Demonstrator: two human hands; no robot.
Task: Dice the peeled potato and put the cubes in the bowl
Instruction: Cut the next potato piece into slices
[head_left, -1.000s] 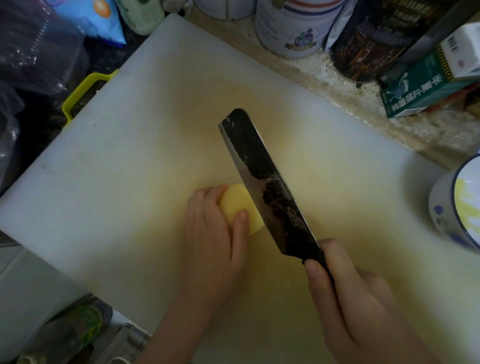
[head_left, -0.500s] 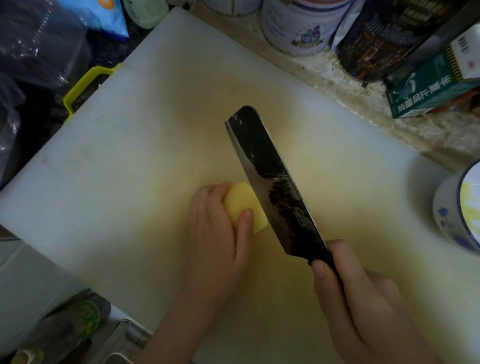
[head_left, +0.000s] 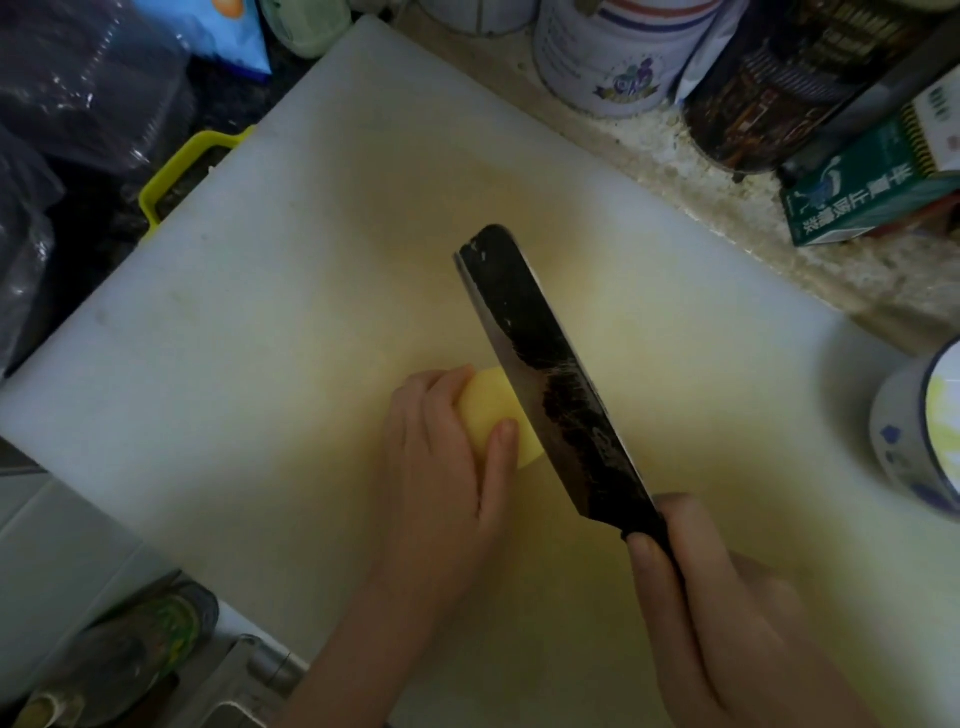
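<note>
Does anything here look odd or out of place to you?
Nothing is spilled or broken. The white board has a broad yellowish patch in its middle, round the potato, and the knife blade is dark and blotchy with pale streaks. The left hand holds the potato with its thumb close to the blade.

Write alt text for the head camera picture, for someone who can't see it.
A right hand holds a dark cleaver at the end of a peeled potato that the left hand steadies on a white cutting board. A white bowl stands at the view's right edge.
</note>
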